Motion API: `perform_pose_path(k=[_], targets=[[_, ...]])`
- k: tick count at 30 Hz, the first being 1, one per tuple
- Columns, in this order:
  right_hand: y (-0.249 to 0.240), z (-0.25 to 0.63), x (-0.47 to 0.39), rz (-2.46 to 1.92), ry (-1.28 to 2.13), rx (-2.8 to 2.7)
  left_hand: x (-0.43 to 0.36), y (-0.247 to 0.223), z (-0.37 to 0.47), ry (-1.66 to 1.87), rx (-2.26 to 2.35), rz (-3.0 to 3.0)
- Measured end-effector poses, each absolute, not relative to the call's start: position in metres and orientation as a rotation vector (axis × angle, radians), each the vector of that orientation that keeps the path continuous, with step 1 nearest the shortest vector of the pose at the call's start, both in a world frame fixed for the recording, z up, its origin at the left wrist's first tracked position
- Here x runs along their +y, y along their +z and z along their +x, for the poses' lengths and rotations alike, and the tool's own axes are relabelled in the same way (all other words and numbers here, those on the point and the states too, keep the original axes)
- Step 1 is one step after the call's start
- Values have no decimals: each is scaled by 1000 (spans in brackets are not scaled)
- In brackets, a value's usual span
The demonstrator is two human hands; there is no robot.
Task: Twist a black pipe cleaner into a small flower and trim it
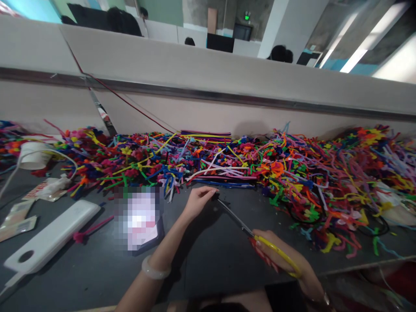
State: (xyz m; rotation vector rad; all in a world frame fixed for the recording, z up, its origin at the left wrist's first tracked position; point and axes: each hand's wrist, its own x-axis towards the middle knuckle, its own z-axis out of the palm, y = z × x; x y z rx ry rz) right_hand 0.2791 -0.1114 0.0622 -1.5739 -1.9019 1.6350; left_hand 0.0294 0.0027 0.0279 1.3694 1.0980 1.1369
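My left hand (200, 200) is raised over the middle of the dark table, thumb and fingertips pinched together on something too small and dark to make out. A pale bangle circles that wrist. In my right hand (276, 249) are scissors (242, 223) with yellow and red handles. Their long metal blades point up and left, the tips close to my left fingertips. Behind both hands lies a long heap of colourful fuzzy stems (224, 162). Left of my left forearm is a phone (151, 236), its screen pixelated.
On the left are a long white device (53, 236), a white paper cup (33, 156), small packets (19, 216) and a pink fuzzy stem (94, 227). A pale partition (208, 110) rises behind the heap. Heads of other people show beyond it.
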Motion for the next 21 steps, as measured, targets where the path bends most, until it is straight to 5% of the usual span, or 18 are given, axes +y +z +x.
perform_pose_path(k=[21], targets=[[60,277,-111,-1666,1565,-1930,1,25,30,1057,1044,1400]])
